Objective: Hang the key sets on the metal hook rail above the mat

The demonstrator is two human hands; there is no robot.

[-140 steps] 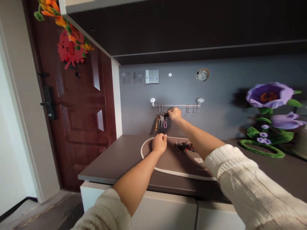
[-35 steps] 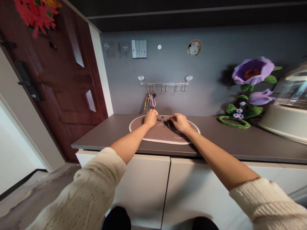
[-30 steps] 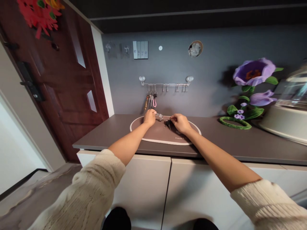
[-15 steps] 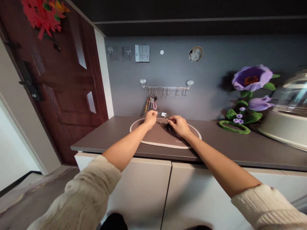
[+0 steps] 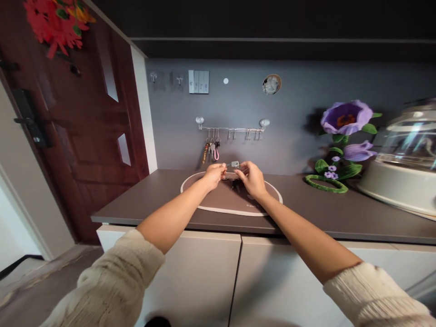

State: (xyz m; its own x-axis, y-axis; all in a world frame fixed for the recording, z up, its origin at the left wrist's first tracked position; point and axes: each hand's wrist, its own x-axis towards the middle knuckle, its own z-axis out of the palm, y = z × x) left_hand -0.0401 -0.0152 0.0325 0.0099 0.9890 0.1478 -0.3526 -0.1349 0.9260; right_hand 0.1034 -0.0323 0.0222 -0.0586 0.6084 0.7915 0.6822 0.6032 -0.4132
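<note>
My left hand (image 5: pixel 215 175) is closed in a pinch over the mat. From its fingertips, what looks like a key with a pale squarish head (image 5: pixel 235 164) sticks out to the right. My right hand (image 5: pixel 252 179) is just right of that head, thumb and forefinger curved and a little apart, with nothing seen between them. I cannot tell whether its fingertips touch the key. Below and between the hands, a dark bunch of small items, perhaps keys (image 5: pixel 235 183), lies on the brown oval mat (image 5: pixel 218 200); its details are too small to make out.
A clear hook rail (image 5: pixel 235 130) on the wall carries several keys with key rings (image 5: pixel 212 147) at its left end. Purple fabric flowers (image 5: pixel 347 118) and a domed appliance (image 5: pixel 402 168) stand right on the dark countertop (image 5: pixel 316 211). A red-brown door (image 5: pixel 85 127) is at left.
My right thumb and forefinger have spread apart near the pale key head. My left hand stays pinched on the key. The whole view has shifted slightly.
</note>
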